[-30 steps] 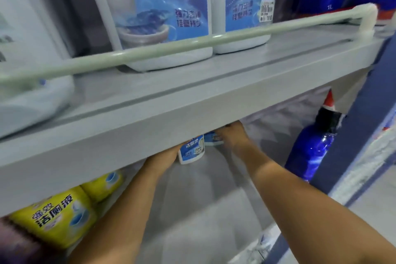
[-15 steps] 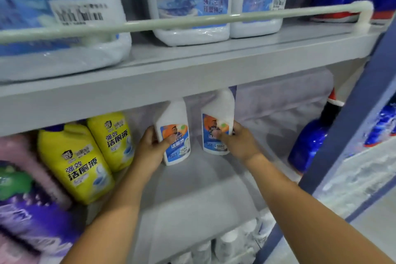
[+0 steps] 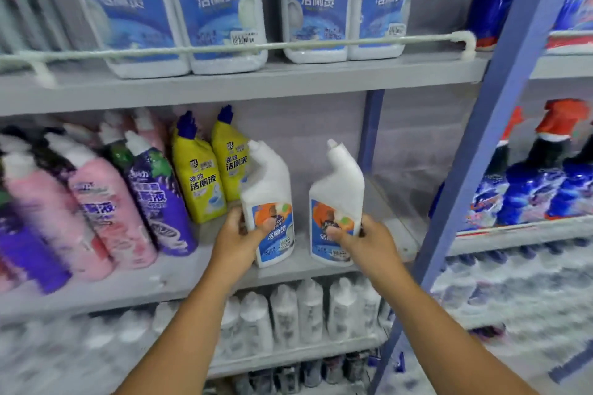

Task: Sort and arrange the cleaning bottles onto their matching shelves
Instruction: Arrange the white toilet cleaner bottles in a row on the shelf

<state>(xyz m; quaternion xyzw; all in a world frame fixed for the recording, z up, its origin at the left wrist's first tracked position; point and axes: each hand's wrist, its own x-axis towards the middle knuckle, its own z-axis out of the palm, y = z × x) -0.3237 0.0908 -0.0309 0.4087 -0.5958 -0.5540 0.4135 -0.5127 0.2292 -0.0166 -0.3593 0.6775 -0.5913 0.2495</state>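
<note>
head view: two white angled-neck bottles upright on the middle shelf [image 3: 179, 279], long axes vertical, spouts tipped left. left hand [image 3: 236, 242] gripping the left white bottle [image 3: 268, 202] low at its label, thumb across the front, fingers wrapped behind. right hand [image 3: 362, 242] gripping the right white bottle [image 3: 337, 205] the same way. each bottle directly beyond its own hand, a gap between them, yellow bottles [image 3: 205, 176] just left. bases seemingly at the shelf, though contact unclear.
</note>
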